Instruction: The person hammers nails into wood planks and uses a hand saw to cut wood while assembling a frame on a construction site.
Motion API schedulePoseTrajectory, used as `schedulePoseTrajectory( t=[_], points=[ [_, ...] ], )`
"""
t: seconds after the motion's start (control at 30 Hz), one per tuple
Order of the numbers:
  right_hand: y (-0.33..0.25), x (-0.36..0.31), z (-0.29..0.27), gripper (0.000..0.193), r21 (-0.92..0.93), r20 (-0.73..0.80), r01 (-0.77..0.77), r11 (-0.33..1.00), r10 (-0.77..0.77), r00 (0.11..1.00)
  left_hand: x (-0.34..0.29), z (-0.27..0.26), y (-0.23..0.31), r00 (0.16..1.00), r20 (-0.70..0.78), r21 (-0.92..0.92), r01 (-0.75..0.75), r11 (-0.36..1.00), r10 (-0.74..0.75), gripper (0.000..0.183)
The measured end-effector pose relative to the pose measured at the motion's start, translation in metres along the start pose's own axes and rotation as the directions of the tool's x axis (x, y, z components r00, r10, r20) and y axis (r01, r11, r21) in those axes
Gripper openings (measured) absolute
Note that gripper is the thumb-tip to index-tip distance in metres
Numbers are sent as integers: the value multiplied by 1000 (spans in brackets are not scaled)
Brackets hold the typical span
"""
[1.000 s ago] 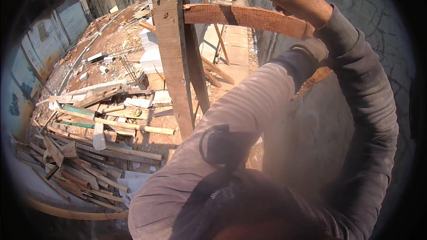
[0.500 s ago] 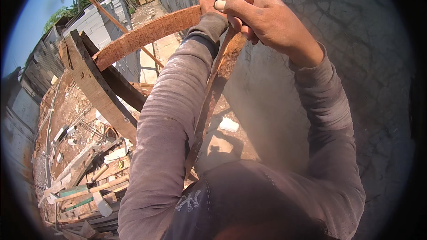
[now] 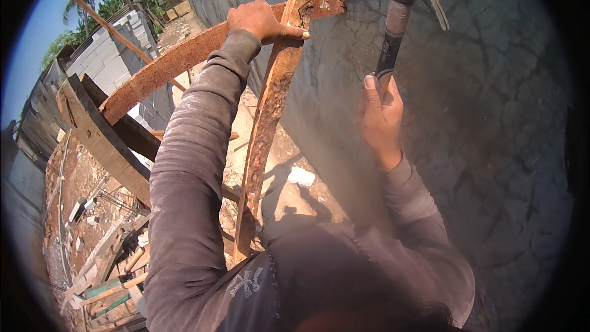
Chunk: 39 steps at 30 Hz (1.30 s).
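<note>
My left hand (image 3: 255, 21) is closed over a reddish-brown wooden beam (image 3: 166, 64), its thumb lying across the top of an upright timber (image 3: 265, 123). The two pieces cross just beside that hand, and the upright's face looks rough and splintered. Off to the right, clear of the wood, my right hand (image 3: 382, 117) grips a claw hammer (image 3: 396, 18) by its handle. The hammer stands nearly upright, with its metal head on top and the curved claw toward the right. The beam's left end meets a thick weathered plank (image 3: 101, 129).
A cracked grey wall (image 3: 491, 147) rises close on the right. Lower left, scrap timber (image 3: 117, 295) and rubble cover the ground. A white block piece (image 3: 301, 176) lies on the ground beyond my chest. Farther off stands a pale block wall (image 3: 120, 43).
My right hand has drawn away from the joint to the right and downward, bringing the hammer's head into view. The crossing of the timbers, hidden before, now shows beside my left hand.
</note>
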State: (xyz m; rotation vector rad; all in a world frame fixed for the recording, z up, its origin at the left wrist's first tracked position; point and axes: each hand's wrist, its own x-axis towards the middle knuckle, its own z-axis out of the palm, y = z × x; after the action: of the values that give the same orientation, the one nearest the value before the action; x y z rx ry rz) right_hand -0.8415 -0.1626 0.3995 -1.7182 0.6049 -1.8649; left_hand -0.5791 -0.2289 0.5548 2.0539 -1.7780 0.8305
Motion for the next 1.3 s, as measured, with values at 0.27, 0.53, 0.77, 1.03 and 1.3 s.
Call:
schedulePoseTrajectory(
  t=[0.27,0.53,0.77,1.03,1.3],
  points=[
    [11,29,10,30,-117,106,-57,992,69,992,9,7,-4,999,-54,45,1,999,1,113],
    [-79,45,-19,36,312,-192,157,937,-100,976,-1,-10,-1,991,123,9,50,999,-50,115],
    [9,31,0,35,-114,123,-83,990,97,988,9,-2,-1,996,82,9,20,1000,-21,113],
    [-94,50,-22,48,440,-319,309,843,-175,931,16,23,-13,994,-105,47,-15,999,20,106],
    [-27,39,-14,41,8,95,-140,990,138,986,12,14,-19,989,-147,51,-27,998,35,105]
  ],
)
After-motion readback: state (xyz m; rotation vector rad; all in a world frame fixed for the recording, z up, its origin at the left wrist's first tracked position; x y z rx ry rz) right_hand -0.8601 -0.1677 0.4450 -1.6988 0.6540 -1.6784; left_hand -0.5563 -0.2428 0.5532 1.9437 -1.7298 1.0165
